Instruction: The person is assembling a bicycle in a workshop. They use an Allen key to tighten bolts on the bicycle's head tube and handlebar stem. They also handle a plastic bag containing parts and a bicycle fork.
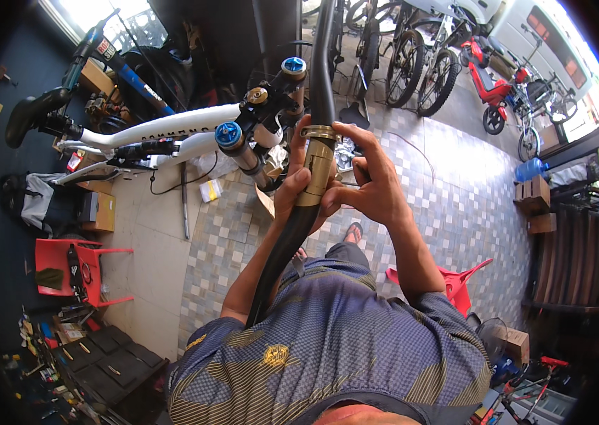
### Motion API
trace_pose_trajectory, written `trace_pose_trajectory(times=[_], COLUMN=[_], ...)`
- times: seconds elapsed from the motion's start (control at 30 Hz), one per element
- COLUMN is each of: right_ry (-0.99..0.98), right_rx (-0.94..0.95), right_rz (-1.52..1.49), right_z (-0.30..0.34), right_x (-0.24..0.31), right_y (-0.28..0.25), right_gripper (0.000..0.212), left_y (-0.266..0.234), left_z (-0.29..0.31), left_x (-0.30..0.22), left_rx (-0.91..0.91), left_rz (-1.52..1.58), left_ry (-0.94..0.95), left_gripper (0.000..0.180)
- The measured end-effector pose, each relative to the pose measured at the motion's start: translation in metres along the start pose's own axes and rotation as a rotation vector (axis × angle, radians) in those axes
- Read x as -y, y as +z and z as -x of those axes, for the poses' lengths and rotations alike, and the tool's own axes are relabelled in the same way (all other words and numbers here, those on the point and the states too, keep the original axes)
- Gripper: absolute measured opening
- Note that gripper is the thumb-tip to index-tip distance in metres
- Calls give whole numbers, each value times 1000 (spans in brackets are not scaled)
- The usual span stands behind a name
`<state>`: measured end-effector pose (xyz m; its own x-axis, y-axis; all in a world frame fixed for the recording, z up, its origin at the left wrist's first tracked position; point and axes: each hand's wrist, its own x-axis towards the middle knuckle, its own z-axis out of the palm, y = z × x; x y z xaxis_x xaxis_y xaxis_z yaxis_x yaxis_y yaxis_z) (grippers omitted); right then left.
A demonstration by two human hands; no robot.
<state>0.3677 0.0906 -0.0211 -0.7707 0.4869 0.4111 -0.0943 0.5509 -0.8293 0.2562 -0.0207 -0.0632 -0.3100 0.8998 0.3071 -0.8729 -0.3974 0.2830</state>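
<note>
A long black handlebar (322, 71) runs from the top of the view down toward my left side, held in front of my chest. A bronze-gold section (318, 166) covers its middle, with a gold ring (319, 132) at the far end. My left hand (289, 193) is closed around the bar, its thumb lying along the gold section. My right hand (376, 180) also grips it, index fingertip at the ring and thumb by the near end of the gold. Just left stands a white bicycle frame (200, 120) whose black fork crown (267, 103) carries blue caps.
Red chairs stand at left (58, 265) and partly behind my right arm (455, 283). Several bicycles and a red scooter (483, 81) are parked far right. Tools and a dark case (111, 361) lie lower left. A wooden crate (532, 195) sits at the right.
</note>
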Motion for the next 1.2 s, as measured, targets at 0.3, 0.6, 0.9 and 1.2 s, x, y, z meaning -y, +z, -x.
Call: trace_pose_trajectory(times=[0.3, 0.6, 0.9, 1.2], right_ry=[-46, 14, -91, -239], right_rx=[2, 38, 20, -35], right_rz=[76, 155, 162, 131], right_z=[1, 6, 11, 15], right_x=[2, 9, 10, 6], right_y=[-4, -7, -10, -5], right_gripper=[103, 98, 92, 83], left_y=[6, 4, 7, 2], left_z=[-3, 2, 5, 14], left_x=[-2, 6, 10, 8], left_rx=[-42, -87, -62, -38], left_rz=[-222, -140, -49, -106], left_ry=[29, 56, 55, 37], left_gripper=[75, 68, 64, 63])
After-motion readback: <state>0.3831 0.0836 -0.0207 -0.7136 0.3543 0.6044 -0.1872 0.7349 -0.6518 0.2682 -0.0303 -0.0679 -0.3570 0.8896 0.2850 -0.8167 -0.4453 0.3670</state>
